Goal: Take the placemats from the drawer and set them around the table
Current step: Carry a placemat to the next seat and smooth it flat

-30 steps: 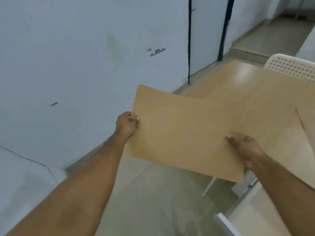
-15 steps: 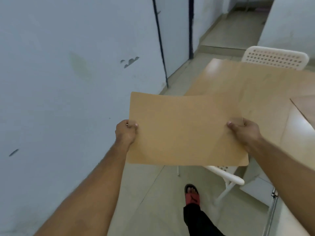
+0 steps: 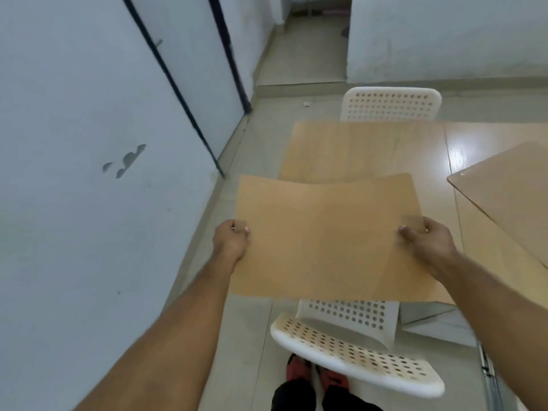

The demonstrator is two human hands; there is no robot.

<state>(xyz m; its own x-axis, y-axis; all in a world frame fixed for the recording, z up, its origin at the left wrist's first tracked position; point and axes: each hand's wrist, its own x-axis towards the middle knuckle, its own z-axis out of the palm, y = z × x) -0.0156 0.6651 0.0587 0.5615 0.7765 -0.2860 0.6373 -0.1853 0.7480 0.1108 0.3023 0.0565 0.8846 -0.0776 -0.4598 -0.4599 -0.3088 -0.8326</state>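
Note:
I hold a tan rectangular placemat (image 3: 323, 238) flat in the air with both hands, over the near left corner of the light wooden table (image 3: 370, 149). My left hand (image 3: 231, 240) pinches its left edge and my right hand (image 3: 427, 241) grips its right edge. A second tan placemat (image 3: 510, 188) lies on the table at the right, partly cut off by the frame. The drawer is out of view.
A white perforated chair (image 3: 355, 360) stands tucked under the table's near side, just below the held mat. Another white chair (image 3: 390, 103) stands at the far side. A pale wall with a door (image 3: 189, 63) runs along the left. My feet in red sandals (image 3: 314, 372) show below.
The view has swung right and down, so the table, the near chair and my feet have come into sight. The mat has moved from beside the wall to over the table's corner.

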